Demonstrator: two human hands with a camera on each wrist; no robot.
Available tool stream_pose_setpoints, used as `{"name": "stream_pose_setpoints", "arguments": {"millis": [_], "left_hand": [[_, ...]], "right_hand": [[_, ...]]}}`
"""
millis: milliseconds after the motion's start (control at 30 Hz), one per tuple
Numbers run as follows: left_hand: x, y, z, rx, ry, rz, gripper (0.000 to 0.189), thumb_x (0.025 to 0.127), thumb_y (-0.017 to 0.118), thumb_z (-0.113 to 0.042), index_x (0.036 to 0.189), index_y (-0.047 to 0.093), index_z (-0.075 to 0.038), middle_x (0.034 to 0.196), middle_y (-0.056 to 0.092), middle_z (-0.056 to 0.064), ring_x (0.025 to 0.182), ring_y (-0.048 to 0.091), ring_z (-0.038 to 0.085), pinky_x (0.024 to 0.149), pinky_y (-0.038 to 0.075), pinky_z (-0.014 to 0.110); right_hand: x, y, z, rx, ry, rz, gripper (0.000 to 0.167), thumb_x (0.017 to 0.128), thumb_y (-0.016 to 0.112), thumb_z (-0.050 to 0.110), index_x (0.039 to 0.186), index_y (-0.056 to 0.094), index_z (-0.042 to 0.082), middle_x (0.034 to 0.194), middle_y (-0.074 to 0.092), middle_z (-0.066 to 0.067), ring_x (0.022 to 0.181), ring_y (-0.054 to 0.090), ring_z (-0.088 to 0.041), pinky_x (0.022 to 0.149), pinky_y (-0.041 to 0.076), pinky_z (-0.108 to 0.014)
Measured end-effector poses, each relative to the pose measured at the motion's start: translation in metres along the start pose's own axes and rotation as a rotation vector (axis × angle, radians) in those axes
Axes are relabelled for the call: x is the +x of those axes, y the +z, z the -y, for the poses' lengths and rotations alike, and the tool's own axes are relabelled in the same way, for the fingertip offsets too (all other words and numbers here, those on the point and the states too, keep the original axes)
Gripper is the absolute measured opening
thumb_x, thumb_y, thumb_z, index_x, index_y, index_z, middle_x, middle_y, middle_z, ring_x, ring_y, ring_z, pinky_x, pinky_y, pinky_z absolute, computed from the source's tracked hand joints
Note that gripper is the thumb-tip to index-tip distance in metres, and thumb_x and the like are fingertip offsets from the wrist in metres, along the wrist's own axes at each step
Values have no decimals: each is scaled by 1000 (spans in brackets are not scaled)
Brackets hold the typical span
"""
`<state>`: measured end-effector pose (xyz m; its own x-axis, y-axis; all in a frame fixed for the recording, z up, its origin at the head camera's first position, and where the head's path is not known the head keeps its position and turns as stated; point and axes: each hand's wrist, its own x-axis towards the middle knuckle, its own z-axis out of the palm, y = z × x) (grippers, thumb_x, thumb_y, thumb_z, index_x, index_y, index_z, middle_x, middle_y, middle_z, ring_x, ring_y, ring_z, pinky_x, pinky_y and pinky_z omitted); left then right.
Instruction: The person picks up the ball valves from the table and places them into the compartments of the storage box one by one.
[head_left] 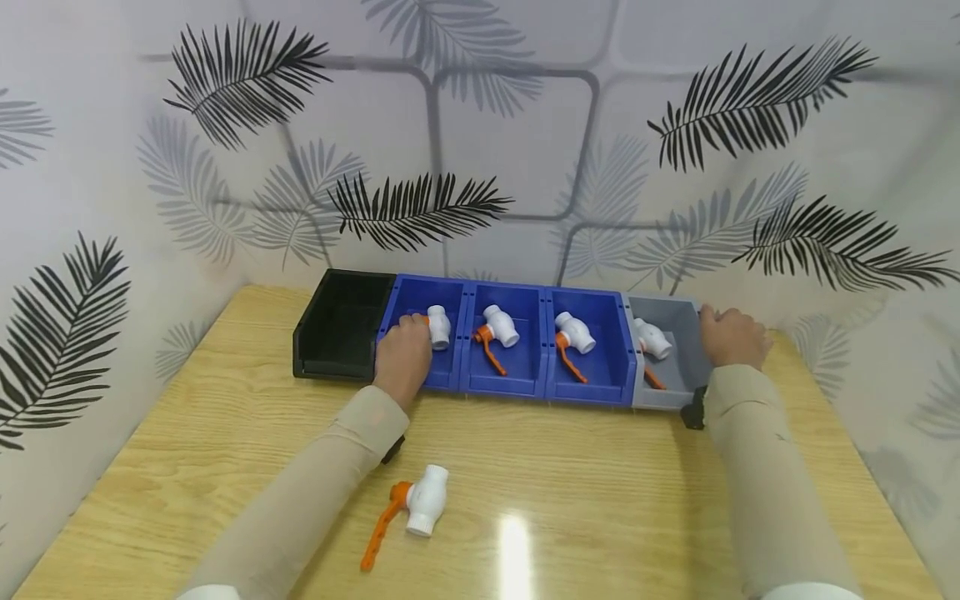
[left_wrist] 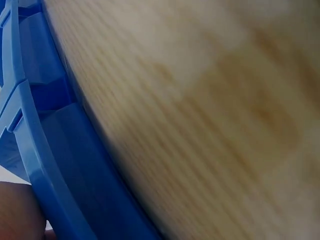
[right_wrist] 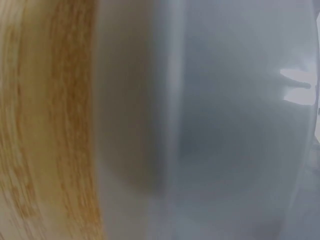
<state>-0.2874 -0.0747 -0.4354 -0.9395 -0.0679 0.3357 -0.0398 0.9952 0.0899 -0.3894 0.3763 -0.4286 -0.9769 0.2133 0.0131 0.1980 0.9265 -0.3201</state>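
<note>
My left hand [head_left: 405, 354] grips the left side wall of the leftmost blue bin [head_left: 442, 379], its fingertips hidden. Beside its knuckles lies a white ball valve [head_left: 439, 327], the orange part half covered by the hand. In the left wrist view, part of the left hand [left_wrist: 20, 212] is right at the blue rim [left_wrist: 42, 150]. At the row's other end, my right hand [head_left: 733, 337] holds the right wall of the grey bin [head_left: 675, 400]. That grey wall [right_wrist: 240, 125] fills most of the right wrist view. Inside the grey bin lies another ball valve [head_left: 652, 339].
Two more blue bins [head_left: 502, 386] [head_left: 592, 394] hold one orange-handled valve each. A black bin [head_left: 337, 367] ends the row on the left. One more ball valve [head_left: 427, 500] lies on the wooden table [head_left: 570, 483] in front. A patterned wall [head_left: 510, 142] stands behind.
</note>
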Motion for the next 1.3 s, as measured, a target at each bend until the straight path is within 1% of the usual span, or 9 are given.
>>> {"name": "stream_pose_setpoints", "arguments": {"millis": [200,433,633,800,900,1000,1167,1233,1300], "left_hand": [[3,-4,-3,-5,-73,41,15,83,58,-4,94,58,7,84,64,22,74,65,35,57,52,44],[7,0,-7,16,-134,21,10,86,52,1,91,59,6,83,65,23,74,66,34,56,52,43],[11,5,-9,40,-169,5,7,87,52,1,91,56,4,82,65,24,72,67,33,52,52,43],[13,5,-11,52,-158,-12,7,86,53,0,91,57,3,81,65,23,70,67,32,51,52,43],[14,5,-12,64,-150,-2,9,87,51,1,91,59,4,81,66,22,70,67,31,51,52,42],[17,6,-12,74,-143,40,13,89,50,0,91,62,4,82,67,20,72,67,28,52,52,41],[23,6,-10,89,-122,128,13,89,52,-1,93,64,3,84,68,16,75,67,27,55,53,42],[24,6,-8,95,-108,146,13,88,53,-1,93,65,3,84,68,16,75,67,27,55,53,42],[25,8,-7,97,-97,148,13,88,53,-1,94,65,2,84,67,15,75,66,27,56,53,42]], "right_hand": [[0,0,0,-4,-1,-3,71,96,16,47,105,52,-14,111,49,-39,101,44,-56,80,32,-63],[1,1,0,-4,9,-31,69,96,17,47,103,55,-11,111,50,-38,101,45,-56,80,32,-63],[-1,0,2,-3,14,-15,69,96,17,47,104,54,-11,112,50,-37,102,45,-55,81,32,-61],[-1,-1,1,8,22,2,69,96,16,46,109,52,-11,115,48,-37,104,43,-55,83,31,-62],[-1,-3,2,7,26,16,71,96,15,47,113,51,-12,116,47,-37,105,42,-55,83,30,-62],[-1,-4,2,-2,26,22,72,95,14,48,113,50,-12,116,47,-37,105,42,-55,83,30,-62],[0,-2,2,-7,27,27,74,95,13,49,112,51,-12,115,48,-37,104,42,-54,82,30,-62],[0,-1,2,-8,31,24,74,95,13,49,112,51,-12,115,48,-37,104,43,-54,83,30,-62],[0,-1,3,-9,32,21,74,95,12,49,112,51,-12,115,48,-37,104,42,-54,83,30,-62]]}}
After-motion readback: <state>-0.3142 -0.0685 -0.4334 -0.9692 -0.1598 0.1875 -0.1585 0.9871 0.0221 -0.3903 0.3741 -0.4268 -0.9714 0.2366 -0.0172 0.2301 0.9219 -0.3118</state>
